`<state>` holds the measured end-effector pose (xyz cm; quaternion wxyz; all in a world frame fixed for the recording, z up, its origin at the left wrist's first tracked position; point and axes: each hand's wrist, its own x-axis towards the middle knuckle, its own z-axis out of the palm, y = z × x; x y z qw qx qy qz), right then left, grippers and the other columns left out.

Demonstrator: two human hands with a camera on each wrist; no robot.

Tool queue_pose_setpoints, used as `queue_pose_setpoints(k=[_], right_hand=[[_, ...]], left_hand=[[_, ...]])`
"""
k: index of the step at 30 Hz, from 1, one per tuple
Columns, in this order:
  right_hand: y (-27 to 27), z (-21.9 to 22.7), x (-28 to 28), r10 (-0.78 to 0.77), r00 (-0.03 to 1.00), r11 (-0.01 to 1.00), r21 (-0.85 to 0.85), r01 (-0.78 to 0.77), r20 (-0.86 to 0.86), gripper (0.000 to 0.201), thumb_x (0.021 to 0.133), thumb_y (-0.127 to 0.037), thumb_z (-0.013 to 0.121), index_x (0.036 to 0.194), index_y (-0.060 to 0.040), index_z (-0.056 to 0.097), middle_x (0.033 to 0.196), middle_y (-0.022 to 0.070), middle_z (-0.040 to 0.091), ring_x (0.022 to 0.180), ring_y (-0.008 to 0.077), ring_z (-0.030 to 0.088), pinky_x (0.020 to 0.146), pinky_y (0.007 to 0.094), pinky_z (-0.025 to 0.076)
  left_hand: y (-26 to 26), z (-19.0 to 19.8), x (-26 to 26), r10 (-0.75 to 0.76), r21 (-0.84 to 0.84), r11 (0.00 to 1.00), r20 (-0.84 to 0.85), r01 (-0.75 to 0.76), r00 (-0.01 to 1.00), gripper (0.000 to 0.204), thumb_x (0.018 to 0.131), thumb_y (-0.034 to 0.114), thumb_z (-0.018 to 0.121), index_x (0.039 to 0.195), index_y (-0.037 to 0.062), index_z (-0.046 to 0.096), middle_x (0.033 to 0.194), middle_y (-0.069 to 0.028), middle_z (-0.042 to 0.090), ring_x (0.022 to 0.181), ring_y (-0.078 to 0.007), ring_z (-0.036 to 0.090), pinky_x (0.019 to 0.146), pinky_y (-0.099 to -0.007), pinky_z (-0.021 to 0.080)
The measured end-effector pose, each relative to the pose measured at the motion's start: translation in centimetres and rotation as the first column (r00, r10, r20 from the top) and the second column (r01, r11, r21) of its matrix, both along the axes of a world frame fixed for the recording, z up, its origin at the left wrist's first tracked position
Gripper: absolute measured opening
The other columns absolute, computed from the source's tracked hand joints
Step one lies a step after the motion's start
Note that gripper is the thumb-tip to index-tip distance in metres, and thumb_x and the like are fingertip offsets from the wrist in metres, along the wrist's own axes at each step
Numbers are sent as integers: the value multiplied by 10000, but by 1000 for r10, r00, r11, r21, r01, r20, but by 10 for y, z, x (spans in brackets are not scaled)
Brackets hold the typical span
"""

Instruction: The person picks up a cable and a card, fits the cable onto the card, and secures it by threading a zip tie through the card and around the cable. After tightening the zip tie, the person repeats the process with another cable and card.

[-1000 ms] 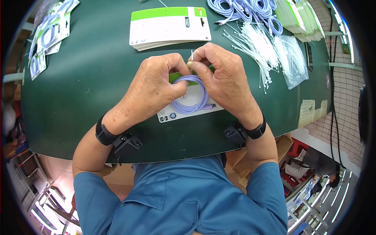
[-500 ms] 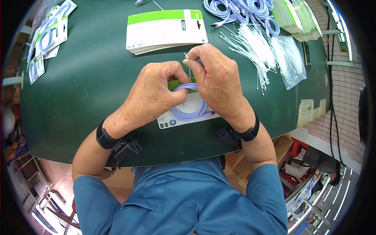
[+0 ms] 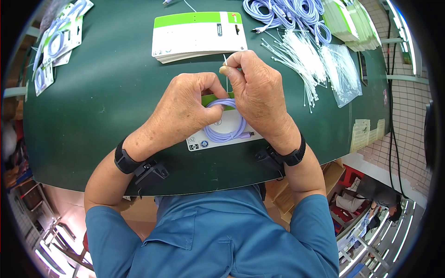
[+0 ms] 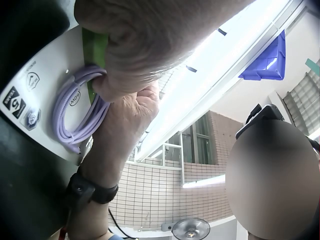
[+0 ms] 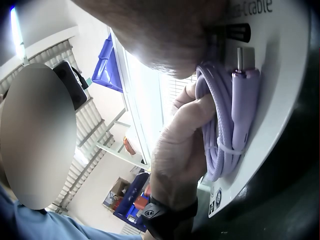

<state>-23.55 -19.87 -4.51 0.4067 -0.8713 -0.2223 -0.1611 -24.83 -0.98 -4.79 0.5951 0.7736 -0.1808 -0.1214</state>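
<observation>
A coiled lilac USB cable (image 3: 218, 138) lies on a white-and-green packaging card (image 3: 197, 142) at the table's near side. My left hand (image 3: 183, 104) pinches the top of the coil against the card, its thumb inside the loop. Just above the card, my right hand (image 3: 262, 90) pinches a thin white cable tie (image 3: 227, 84) between thumb and index finger. The tie runs from the card's top edge up to those fingertips. In the right wrist view, a small white tie also binds the coil beside the cable's plug (image 5: 245, 100). The left fingertips are partly hidden behind the card.
A stack of cards (image 3: 199, 37) sits beyond the hands. To the right are loose cable ties (image 3: 301, 60), a plastic bag (image 3: 345, 76) of ties, coiled cables (image 3: 264, 14) and more cards (image 3: 354, 23). Carded cables (image 3: 58, 44) lie at the far left.
My right hand has drawn slightly away from the left one, so a longer stretch of tie shows between its fingertips and the card. My left hand keeps its hold.
</observation>
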Motion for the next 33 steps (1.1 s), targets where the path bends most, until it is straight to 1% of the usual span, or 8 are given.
queue_pose_setpoints(k=[6, 9, 14, 17, 18, 21, 25, 33], right_hand=[[-4, -1, 3, 59, 997, 991, 120, -53, -44, 128, 954, -12, 771, 1058, -11, 696, 829, 86, 696, 647, 197, 642, 592, 324, 516], [-11, 9, 4, 152, 985, 978, 153, -140, -75, 178, 931, 0, 785, 1107, -13, 763, 829, 80, 691, 673, 176, 642, 621, 312, 518], [-19, 28, 0, 223, 974, 972, -80, -219, 38, 207, 909, 7, 795, 1113, -28, 806, 836, 80, 689, 700, 168, 645, 648, 303, 520], [-22, 39, -7, 275, 931, 959, -3, -284, -238, 191, 904, 23, 783, 1085, -30, 812, 849, 87, 695, 731, 179, 653, 677, 301, 526], [-24, 41, -7, 280, 930, 957, -11, -291, -239, 191, 904, 23, 783, 1085, -30, 812, 849, 87, 695, 731, 179, 653, 677, 301, 526], [-28, 46, -7, 348, 843, 933, 64, -354, -409, 213, 901, 47, 767, 1096, -26, 810, 871, 93, 718, 783, 189, 671, 712, 309, 534], [-34, 44, -5, 461, 776, 885, 156, -439, -431, 220, 900, 64, 756, 1097, -20, 809, 896, 89, 738, 819, 188, 687, 736, 317, 544], [-37, 49, -7, 456, 738, 889, 219, -402, -497, 212, 865, 78, 784, 1052, -17, 819, 931, 76, 753, 839, 188, 699, 740, 313, 553]], left_hand=[[2, 1, 1, -2, 16, 1000, -10, 2, 1000, 141, 776, -24, 691, 909, -58, 722, 834, -141, 754, 784, -190, 722, 795, -345, 606], [3, 2, 2, 5, -1, 1000, -18, -5, 1000, 126, 779, -23, 704, 900, -53, 718, 848, -140, 758, 796, -198, 728, 804, -348, 609], [6, 1, 5, 27, 5, 1000, -23, -27, 999, 112, 787, -18, 717, 894, -49, 713, 862, -144, 762, 803, -203, 731, 803, -349, 609], [5, 0, 6, 57, -56, 997, -43, -59, 997, 115, 789, -16, 731, 899, -47, 713, 873, -149, 765, 818, -206, 739, 806, -352, 611], [5, -1, 6, 63, -63, 996, -43, -66, 997, 115, 789, -16, 731, 899, -47, 713, 873, -149, 765, 818, -206, 739, 806, -352, 611], [4, -4, 6, 53, -99, 994, -15, -54, 999, 130, 799, -8, 719, 920, -53, 736, 872, -151, 769, 826, -203, 744, 809, -345, 611], [8, 1, 7, 5, -8, 1000, -68, -6, 998, 161, 813, 5, 706, 952, -56, 760, 877, -149, 777, 833, -195, 747, 807, -340, 609], [11, 10, 9, -4, -11, 1000, -23, 4, 1000, 195, 825, 14, 687, 987, -53, 773, 889, -151, 781, 828, -183, 734, 807, -337, 601]])
